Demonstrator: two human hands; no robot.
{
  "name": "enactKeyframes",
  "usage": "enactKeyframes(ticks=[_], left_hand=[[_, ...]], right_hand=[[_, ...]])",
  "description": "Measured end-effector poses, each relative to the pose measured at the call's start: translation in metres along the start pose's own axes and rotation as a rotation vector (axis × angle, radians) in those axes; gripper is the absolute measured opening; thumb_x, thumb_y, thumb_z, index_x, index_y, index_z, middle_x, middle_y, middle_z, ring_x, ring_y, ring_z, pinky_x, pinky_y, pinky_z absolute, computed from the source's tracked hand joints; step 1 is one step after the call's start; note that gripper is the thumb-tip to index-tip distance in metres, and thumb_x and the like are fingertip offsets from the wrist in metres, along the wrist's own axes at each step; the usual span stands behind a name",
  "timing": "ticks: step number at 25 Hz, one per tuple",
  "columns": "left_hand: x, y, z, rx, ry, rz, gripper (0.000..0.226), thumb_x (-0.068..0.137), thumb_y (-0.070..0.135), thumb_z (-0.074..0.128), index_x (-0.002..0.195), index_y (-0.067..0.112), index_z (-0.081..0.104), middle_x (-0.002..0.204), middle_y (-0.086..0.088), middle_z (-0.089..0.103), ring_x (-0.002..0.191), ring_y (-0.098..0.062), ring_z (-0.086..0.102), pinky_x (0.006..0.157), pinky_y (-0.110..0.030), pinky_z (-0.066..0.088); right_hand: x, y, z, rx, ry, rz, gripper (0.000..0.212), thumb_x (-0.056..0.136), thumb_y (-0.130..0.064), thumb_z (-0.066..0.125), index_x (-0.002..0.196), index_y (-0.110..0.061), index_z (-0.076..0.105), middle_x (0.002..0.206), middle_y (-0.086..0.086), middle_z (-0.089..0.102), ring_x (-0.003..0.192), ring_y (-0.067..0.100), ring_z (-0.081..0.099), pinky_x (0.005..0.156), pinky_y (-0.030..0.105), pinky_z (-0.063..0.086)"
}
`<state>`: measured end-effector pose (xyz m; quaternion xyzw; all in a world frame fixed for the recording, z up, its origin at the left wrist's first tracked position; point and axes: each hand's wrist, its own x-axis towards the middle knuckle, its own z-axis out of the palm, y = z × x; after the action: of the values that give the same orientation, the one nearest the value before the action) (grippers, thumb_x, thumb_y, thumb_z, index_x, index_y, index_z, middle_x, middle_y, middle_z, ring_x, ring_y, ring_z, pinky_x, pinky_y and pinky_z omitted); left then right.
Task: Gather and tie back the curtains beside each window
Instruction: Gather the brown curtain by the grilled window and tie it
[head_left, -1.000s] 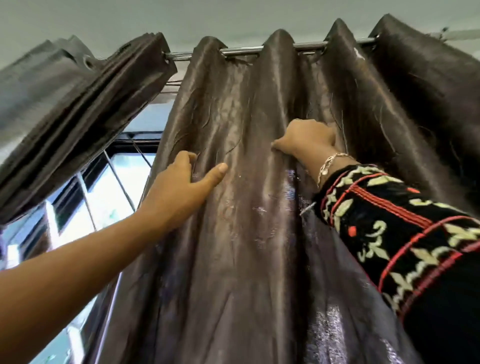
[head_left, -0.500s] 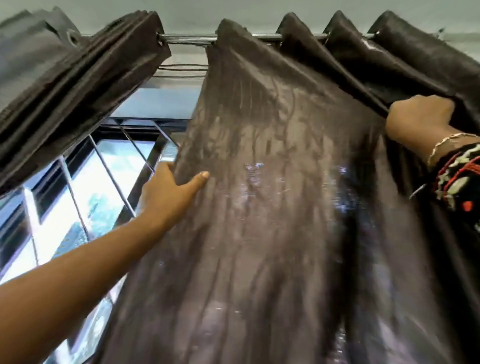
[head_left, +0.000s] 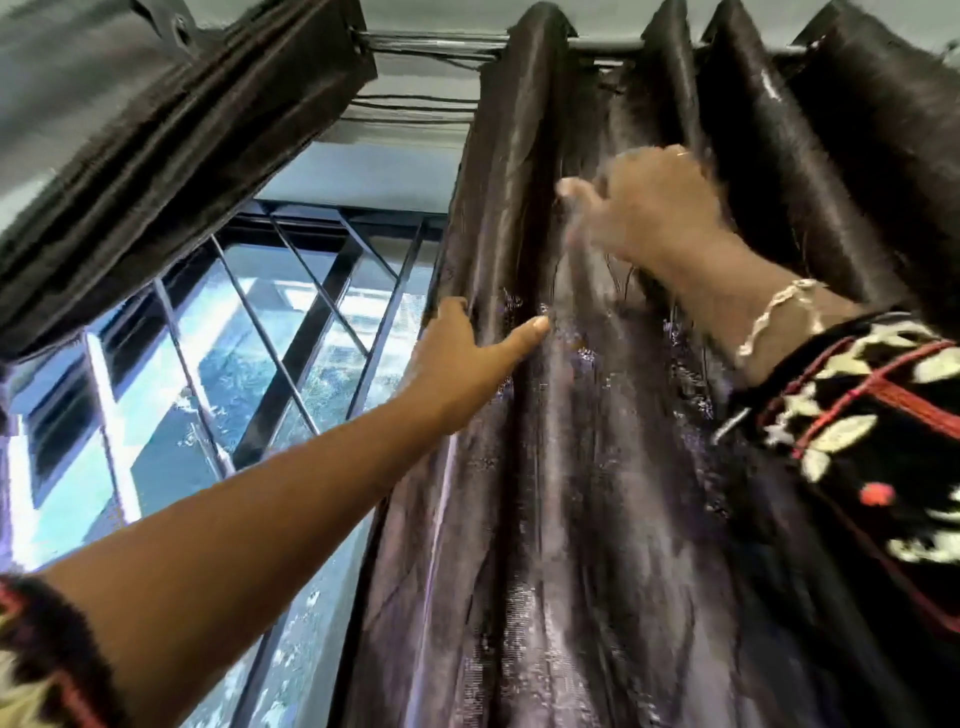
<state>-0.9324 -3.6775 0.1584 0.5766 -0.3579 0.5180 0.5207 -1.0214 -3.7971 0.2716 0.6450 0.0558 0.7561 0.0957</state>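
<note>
Right of the window (head_left: 249, 332), the dark curtain (head_left: 571, 519) is hanging bunched in folds from the rod (head_left: 431, 41). Your left hand (head_left: 467, 358) is pinching its leading edge, fingers behind, thumb in front. Your right hand (head_left: 649, 208), blurred, is gripping the folds higher up, fingers curled.

Free gap left of curtain (head_left: 571, 467); grille (head_left: 291, 332) (diagonal bars) behind

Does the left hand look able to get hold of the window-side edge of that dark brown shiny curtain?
Probably yes: the left hand sits right at the edge of the dark brown shiny curtain, fingers curled behind it and thumb in front, with nothing between them.
</note>
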Motion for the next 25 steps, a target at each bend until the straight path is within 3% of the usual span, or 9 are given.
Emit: enactKeyframes(ticks=[3,4,6,9,15,18,20,25], left_hand=[[-0.003,-0.01,-0.004,-0.032,-0.024,-0.028,0.063,0.078,0.044,0.068,0.124,0.008,0.044,0.123,-0.012,0.057,0.113,-0.029,0.054,0.098,-0.043,0.043],[-0.004,-0.013,-0.004,-0.04,-0.031,-0.031,0.062,0.078,0.042,0.069,0.124,0.008,0.044,0.123,-0.011,0.058,0.112,-0.029,0.055,0.097,-0.043,0.044],[-0.008,-0.017,-0.004,-0.033,-0.034,-0.018,0.065,0.078,0.041,0.068,0.127,0.009,0.041,0.126,-0.004,0.053,0.113,-0.022,0.052,0.098,-0.035,0.042],[-0.011,-0.018,0.003,-0.03,-0.038,-0.006,0.073,0.077,0.04,0.07,0.134,0.01,0.035,0.131,-0.005,0.048,0.119,-0.02,0.047,0.1,-0.03,0.038],[-0.02,0.021,0.061,-0.201,-0.137,0.011,0.07,0.077,0.035,0.072,0.132,0.013,0.035,0.116,0.009,0.042,0.104,-0.006,0.042,0.082,-0.014,0.033],[-0.019,0.057,0.105,-0.212,-0.184,0.02,0.068,0.076,0.042,0.071,0.129,0.014,0.038,0.119,0.006,0.051,0.106,-0.012,0.051,0.095,-0.027,0.041],[-0.018,0.08,0.136,-0.207,-0.171,0.032,0.067,0.075,0.044,0.07,0.126,0.013,0.039,0.118,0.001,0.051,0.104,-0.015,0.051,0.09,-0.027,0.04],[-0.024,0.126,0.203,-0.173,-0.189,0.025,0.086,0.075,0.049,0.068,0.141,0.012,0.027,0.143,-0.01,0.039,0.128,-0.023,0.041,0.104,-0.034,0.035]], right_hand=[[-0.004,-0.05,0.026,0.134,-0.227,0.112,0.066,0.081,-0.073,0.038,0.095,-0.012,0.06,0.101,0.01,0.062,0.102,0.033,0.058,0.072,0.034,0.038],[-0.005,-0.06,0.034,0.128,-0.259,0.124,0.058,0.083,-0.066,0.043,0.099,-0.013,0.06,0.102,0.007,0.061,0.104,0.032,0.058,0.072,0.034,0.037],[-0.006,-0.067,0.046,0.068,-0.237,0.131,0.033,0.089,-0.034,0.049,0.11,-0.01,0.06,0.115,0.01,0.061,0.11,0.035,0.055,0.077,0.035,0.04],[-0.011,-0.048,0.047,0.004,-0.181,0.165,0.032,0.088,-0.016,0.047,0.117,-0.006,0.057,0.123,0.018,0.058,0.114,0.038,0.053,0.089,0.038,0.043],[-0.017,0.037,0.016,-0.211,-0.073,0.173,0.032,0.087,-0.013,0.047,0.115,-0.002,0.058,0.12,0.025,0.058,0.111,0.044,0.054,0.089,0.044,0.044],[-0.008,0.098,-0.008,-0.286,-0.079,0.232,0.033,0.086,-0.011,0.047,0.116,-0.004,0.058,0.122,0.023,0.057,0.113,0.042,0.053,0.091,0.043,0.043],[-0.01,0.154,-0.021,-0.33,-0.112,0.316,0.034,0.087,-0.012,0.047,0.119,-0.005,0.057,0.124,0.022,0.056,0.115,0.04,0.053,0.092,0.042,0.042],[-0.035,0.27,-0.052,-0.353,-0.17,0.482,0.035,0.088,-0.013,0.048,0.122,-0.005,0.056,0.126,0.022,0.055,0.117,0.039,0.051,0.094,0.041,0.041]])
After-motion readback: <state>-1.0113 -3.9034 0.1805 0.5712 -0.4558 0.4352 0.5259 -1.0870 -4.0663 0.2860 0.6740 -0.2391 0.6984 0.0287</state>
